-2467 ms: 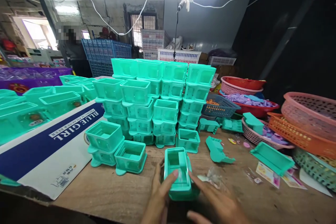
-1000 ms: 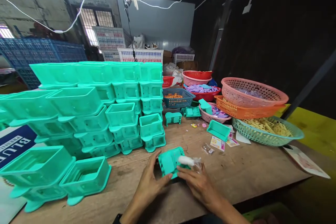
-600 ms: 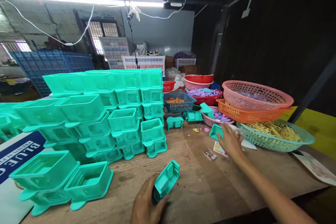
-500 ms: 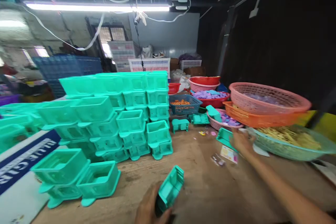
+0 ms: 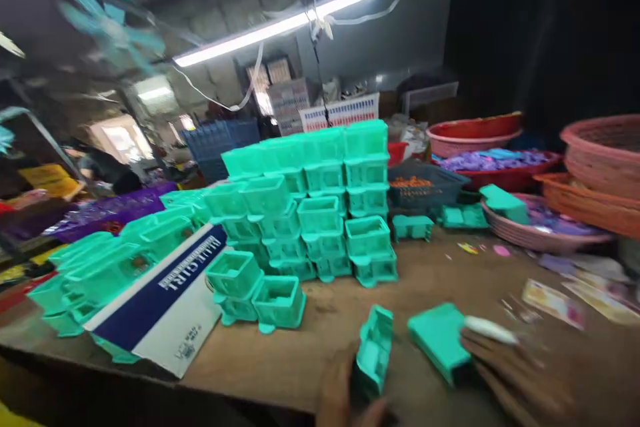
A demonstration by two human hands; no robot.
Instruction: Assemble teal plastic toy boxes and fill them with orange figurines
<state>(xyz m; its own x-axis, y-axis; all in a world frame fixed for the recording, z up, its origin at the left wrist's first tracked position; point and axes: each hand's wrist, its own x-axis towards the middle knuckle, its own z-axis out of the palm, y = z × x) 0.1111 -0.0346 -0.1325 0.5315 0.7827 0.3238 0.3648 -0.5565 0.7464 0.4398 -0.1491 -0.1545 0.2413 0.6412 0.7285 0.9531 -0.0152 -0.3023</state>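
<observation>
One ribbed teal shell [image 5: 374,351], left hand [image 5: 344,395]; smooth lid [image 5: 439,340], right hand [image 5: 517,377].

Left hand [image 5: 345,395] and right hand [image 5: 517,373] are bare, both blurred by motion.

— Where is the right hand [image 5: 515,373] now?
— Back from the baskets [image 5: 600,160], close in front, gripping a teal lid [image 5: 439,341] with a white piece [image 5: 493,330].
— And the lid's old spot?
— Bare. The lid now lies just beside the box [image 5: 374,350].
</observation>
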